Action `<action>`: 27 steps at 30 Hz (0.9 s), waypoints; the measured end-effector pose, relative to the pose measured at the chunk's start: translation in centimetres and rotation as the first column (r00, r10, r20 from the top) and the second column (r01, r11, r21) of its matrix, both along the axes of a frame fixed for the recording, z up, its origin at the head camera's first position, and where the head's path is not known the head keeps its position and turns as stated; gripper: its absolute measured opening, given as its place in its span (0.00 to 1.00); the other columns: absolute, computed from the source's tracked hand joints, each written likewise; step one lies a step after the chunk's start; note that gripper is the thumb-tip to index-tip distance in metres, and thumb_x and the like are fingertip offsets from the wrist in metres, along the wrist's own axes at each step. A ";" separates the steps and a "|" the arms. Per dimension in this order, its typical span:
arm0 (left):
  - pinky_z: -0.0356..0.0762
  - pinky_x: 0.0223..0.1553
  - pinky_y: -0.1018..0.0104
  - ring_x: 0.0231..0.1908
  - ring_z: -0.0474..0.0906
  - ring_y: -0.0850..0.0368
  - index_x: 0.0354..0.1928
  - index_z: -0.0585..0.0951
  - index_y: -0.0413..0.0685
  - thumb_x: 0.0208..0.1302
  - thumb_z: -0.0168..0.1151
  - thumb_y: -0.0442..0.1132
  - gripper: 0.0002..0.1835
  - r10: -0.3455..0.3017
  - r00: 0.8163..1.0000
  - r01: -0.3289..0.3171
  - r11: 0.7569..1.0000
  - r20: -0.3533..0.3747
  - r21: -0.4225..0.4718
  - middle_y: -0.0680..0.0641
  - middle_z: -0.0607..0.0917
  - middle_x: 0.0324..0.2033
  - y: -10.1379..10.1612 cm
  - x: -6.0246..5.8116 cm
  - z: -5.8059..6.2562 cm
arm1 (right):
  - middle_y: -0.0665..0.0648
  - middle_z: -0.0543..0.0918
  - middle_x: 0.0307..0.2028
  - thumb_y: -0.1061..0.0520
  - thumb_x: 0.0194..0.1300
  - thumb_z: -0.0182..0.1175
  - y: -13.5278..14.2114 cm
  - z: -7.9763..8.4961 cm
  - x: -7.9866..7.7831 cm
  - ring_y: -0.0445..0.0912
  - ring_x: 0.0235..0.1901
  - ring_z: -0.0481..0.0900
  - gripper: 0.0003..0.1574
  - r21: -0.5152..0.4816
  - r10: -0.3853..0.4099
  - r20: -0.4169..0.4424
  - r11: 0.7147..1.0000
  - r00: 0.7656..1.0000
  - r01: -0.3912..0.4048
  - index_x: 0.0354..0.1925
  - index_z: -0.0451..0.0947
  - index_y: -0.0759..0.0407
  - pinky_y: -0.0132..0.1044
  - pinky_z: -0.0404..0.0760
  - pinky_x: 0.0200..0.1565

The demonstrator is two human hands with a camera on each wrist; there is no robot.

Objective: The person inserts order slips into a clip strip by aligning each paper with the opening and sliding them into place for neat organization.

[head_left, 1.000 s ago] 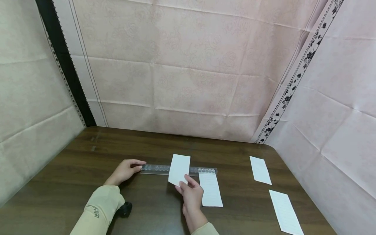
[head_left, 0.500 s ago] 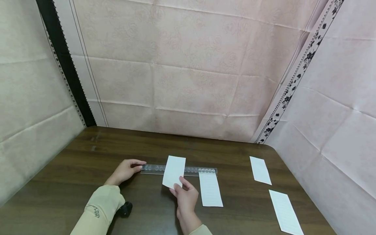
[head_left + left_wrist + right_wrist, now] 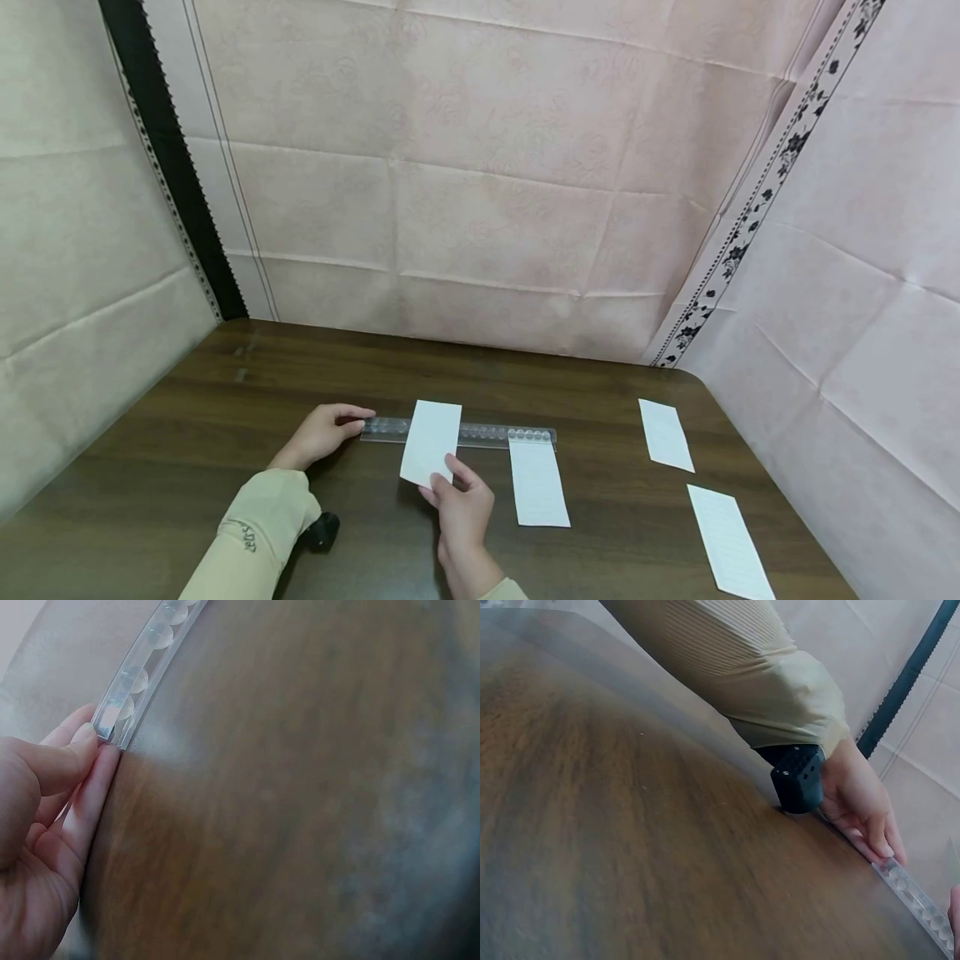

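Note:
A clear plastic ticket rail [image 3: 480, 435] with a row of round balls lies across the wooden table. My left hand [image 3: 318, 435] grips its left end; in the left wrist view the thumb lies over that end of the rail [image 3: 142, 671]. My right hand [image 3: 465, 521] pinches the lower right corner of a white paper slip [image 3: 431, 437], raised and tilted in front of the rail, covering part of it. Another slip [image 3: 538, 485], faintly lined, has its top edge in the rail's right end, under the balls. The right wrist view barely catches my right hand [image 3: 955, 915].
Two more white slips lie on the right, one farther back [image 3: 666, 435] and one nearer [image 3: 731, 542]. Pale cloth walls [image 3: 480, 208] enclose the wooden table [image 3: 375, 533] at the back and sides. A black camera [image 3: 322, 533] sits on the left wrist.
My right hand has moved the slip leftward along the rail and slightly toward me. The left hand keeps its grip on the rail's end, and the other slips stay put.

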State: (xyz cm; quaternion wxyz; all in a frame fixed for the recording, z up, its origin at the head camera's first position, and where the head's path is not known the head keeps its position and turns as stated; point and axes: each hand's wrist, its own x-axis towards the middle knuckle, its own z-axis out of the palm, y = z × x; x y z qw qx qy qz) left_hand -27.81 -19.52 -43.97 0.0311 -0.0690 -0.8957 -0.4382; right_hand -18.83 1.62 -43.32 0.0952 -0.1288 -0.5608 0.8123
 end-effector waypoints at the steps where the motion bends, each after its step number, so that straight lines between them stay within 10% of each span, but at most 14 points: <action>1: 0.67 0.53 0.45 0.52 0.73 0.41 0.48 0.83 0.44 0.63 0.59 0.34 0.12 0.005 1.000 -0.005 1.000 0.004 0.004 0.40 0.81 0.48 0.0 0.0 0.0 | 0.71 0.68 0.43 0.79 0.50 0.56 -0.1 -0.1 0.0 0.49 0.32 0.80 0.24 -0.001 0.005 -0.001 1.000 1.000 -0.005 0.49 0.72 0.81 0.40 0.82 0.33; 27: 0.68 0.53 0.45 0.52 0.73 0.42 0.47 0.83 0.44 0.63 0.60 0.34 0.12 0.019 1.000 -0.020 1.000 0.011 0.010 0.40 0.81 0.48 0.1 -0.1 0.1 | 0.72 0.71 0.43 0.80 0.47 0.57 -1.8 -0.2 1.2 0.50 0.30 0.81 0.25 -0.032 0.042 -0.009 0.999 0.999 -0.042 0.47 0.73 0.82 0.39 0.82 0.31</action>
